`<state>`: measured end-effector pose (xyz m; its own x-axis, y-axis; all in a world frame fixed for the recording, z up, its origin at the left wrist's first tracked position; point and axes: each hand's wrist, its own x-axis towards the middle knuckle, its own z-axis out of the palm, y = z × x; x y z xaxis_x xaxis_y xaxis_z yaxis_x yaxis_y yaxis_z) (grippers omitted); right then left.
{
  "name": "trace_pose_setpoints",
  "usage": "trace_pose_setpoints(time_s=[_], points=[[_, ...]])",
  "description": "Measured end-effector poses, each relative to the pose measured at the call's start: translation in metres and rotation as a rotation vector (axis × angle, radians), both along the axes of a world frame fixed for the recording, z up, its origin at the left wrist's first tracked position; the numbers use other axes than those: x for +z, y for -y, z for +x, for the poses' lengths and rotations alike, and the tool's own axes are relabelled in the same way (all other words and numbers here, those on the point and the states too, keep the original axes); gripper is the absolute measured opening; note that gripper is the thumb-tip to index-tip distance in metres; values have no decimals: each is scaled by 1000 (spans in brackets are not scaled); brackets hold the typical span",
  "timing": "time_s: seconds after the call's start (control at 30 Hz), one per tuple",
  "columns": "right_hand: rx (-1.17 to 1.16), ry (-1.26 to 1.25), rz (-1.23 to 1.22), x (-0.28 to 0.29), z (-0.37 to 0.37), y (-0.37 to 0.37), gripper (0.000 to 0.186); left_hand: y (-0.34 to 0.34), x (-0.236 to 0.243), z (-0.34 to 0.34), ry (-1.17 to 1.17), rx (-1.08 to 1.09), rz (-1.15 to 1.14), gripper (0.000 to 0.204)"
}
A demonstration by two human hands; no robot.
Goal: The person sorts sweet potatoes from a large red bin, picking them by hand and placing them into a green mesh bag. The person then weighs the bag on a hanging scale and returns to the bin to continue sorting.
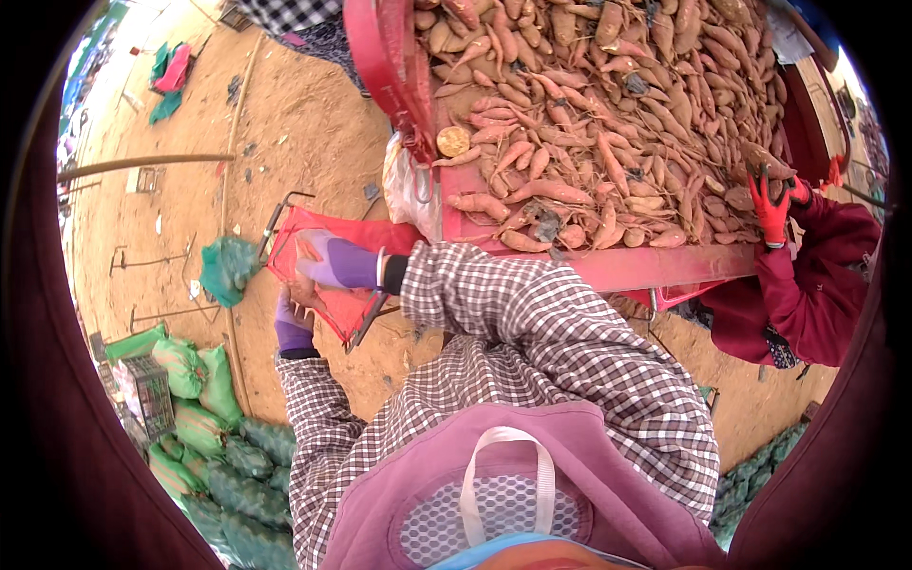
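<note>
both hands wear purple gloves and meet at a red mesh bag (353, 302), which is spread on a dark metal frame (369, 323) just left of a red cart bed (689, 267). the right hand (340, 260) reaches across from the right over the bag's opening, with something reddish by its fingers — whether it pinches that piece or only touches it, i cannot tell. the left hand (294, 323) is at the near left edge of the bag, fingers pointing up toward the opening; whether they close on anything is too small to make out. sweet potatoes (608, 142) lie heaped over the cart bed, and a round yellowish piece (453, 142) sits near its left edge, above a whitish plastic bag (410, 190). a green mesh bag (230, 270) lies on the dirt ground (313, 142) left of the frame, with filled green sacks (201, 427) and a dark crate (144, 394) farther down. at the far right, a co-worker in a maroon top (807, 304) and red gloves (771, 217) has hands at a large sweet potato (766, 161).
</note>
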<state>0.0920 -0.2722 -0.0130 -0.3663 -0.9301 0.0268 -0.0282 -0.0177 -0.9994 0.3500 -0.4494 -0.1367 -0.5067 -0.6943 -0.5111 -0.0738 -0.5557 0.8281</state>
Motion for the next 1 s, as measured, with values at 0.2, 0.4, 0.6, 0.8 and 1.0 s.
trace_pose_setpoints(time_s=[0.2, 0.4, 0.6, 0.8, 1.0], points=[[-805, -506, 83, -54, -236, -167, 33, -125, 49, -140, 263, -22, -235, 32], [-928, -709, 1000, -128, -439, -288, 53, -265, 102, -362, 59, -698, -425, 27], [-209, -678, 849, -125, -434, -315, 46, -274, 29, -604, 149, -594, -923, 50], [-561, -483, 581, -88, -474, -282, 47, -250, 0, -756, 772, -404, -1506, 52], [-854, -82, 439, -148, -507, -189, 56, -262, -61, -697, 284, -450, -1620, 41]])
